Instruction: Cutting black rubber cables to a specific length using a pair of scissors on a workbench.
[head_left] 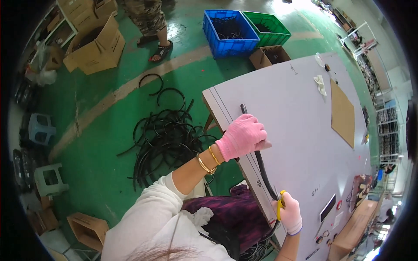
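A black tube (263, 172) lies along the near left edge of the white table. My left hand (244, 137), in a pink glove, is closed around it near its far end, which sticks out past my fingers. Farther down the same tube, at the table's edge, my right hand (289, 214) in a pale pink glove grips a yellow-handled tool (280, 204) that looks like scissors. Its blades are hidden at the tube. More black tubing runs off the edge below, by my lap.
A pile of cut black tubes (167, 135) covers the floor left of the table (300, 108). A blue crate (235, 47), a green crate (278, 40) and cardboard boxes stand beyond. A brown board (342, 114), a phone (327, 208) and tape rolls lie on the table. Another person stands at the far left.
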`<state>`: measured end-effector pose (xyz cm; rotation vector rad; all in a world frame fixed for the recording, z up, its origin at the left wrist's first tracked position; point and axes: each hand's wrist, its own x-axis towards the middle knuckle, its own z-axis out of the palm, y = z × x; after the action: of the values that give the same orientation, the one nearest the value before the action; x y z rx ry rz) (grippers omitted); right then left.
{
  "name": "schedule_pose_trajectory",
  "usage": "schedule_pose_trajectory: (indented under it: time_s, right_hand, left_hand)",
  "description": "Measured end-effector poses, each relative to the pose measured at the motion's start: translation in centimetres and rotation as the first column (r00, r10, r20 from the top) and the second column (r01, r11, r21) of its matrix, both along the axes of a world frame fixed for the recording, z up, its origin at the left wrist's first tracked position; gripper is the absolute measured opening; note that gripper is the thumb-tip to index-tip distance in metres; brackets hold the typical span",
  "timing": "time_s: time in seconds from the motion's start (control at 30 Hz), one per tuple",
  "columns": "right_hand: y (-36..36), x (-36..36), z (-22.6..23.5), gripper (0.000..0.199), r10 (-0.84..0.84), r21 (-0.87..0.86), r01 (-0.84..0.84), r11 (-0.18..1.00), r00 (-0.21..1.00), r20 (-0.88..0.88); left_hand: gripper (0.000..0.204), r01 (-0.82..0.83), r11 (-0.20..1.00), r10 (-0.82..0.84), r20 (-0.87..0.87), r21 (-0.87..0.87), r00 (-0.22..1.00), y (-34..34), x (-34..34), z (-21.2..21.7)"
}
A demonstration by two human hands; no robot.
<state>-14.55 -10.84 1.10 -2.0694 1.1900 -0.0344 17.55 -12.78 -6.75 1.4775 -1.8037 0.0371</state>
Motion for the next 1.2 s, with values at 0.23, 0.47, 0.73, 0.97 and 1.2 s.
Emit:
schedule_pose_trajectory:
  time_s: [0.23,0.47,0.73,0.97,1.2]
  right_hand:
    - [-1.9,2.9,-1.1,0.024,0.009,0.007,-0.009,1.0,1.0,-0.005]
    - [-2.2,5.1,-3.0,0.011,-0.092,-0.01,0.093,0.996,0.992,0.085]
    - [-2.1,6.6,-2.4,0.024,-0.204,0.088,0.195,0.977,0.972,0.118]
    - [-2.5,7.3,-1.9,0.02,-0.179,0.113,0.168,0.979,0.979,0.096]
    - [-2.3,8.0,-1.4,0.013,-0.222,0.147,0.208,0.967,0.971,0.086]
  left_hand:
    - [0.037,-0.144,0.988,0.142,0.032,0.062,0.989,0.1,3.1,-0.5]
    - [0.032,-0.297,0.951,0.294,0.042,0.091,0.955,-1.0,5.1,-1.0]
    - [0.032,-0.417,0.901,0.412,0.067,0.123,0.909,-1.5,4.8,-1.2]
    - [0.023,-0.464,0.866,0.455,0.089,0.189,0.886,-2.1,5.1,-1.2]
    - [0.021,-0.487,0.853,0.477,0.099,0.188,0.874,-2.4,5.0,-1.4]
